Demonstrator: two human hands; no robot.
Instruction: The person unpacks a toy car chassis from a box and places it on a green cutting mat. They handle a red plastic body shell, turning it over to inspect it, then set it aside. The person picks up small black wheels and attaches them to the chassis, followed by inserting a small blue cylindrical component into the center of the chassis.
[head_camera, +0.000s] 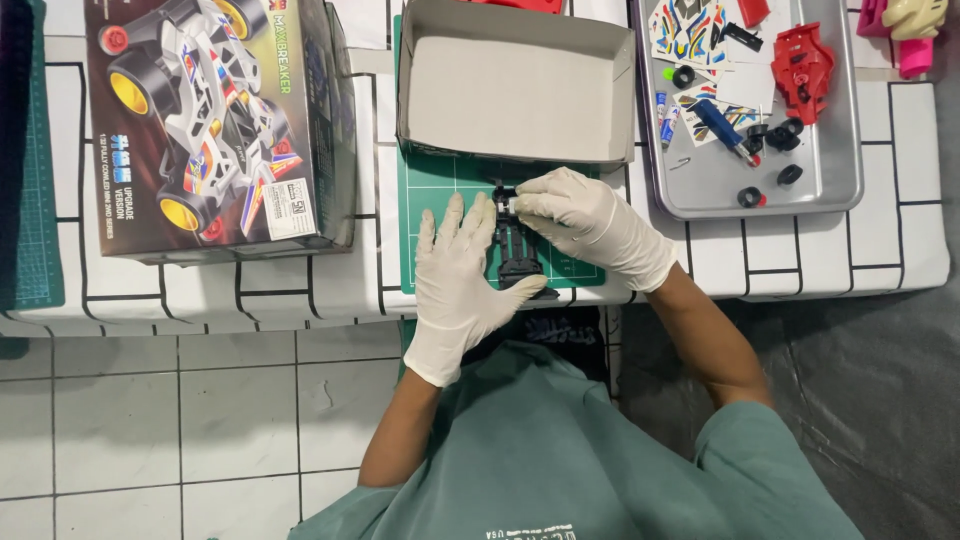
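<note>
A black toy car chassis (518, 252) lies on a green cutting mat (440, 195) at the table's near edge. My left hand (458, 275), in a white glove, steadies the chassis from its left side with fingers spread. In a matching glove, my right hand (585, 220) pinches a small silver part at the chassis's far end. An empty cardboard box tray (515, 85) stands just beyond the mat.
The printed toy car kit box (215, 120) lies at the left. A metal tray (830, 175) at the right holds sticker sheets, a red car body (803, 65), a blue tool (722, 125) and small black wheels. Pink parts (905, 30) sit at the far right corner.
</note>
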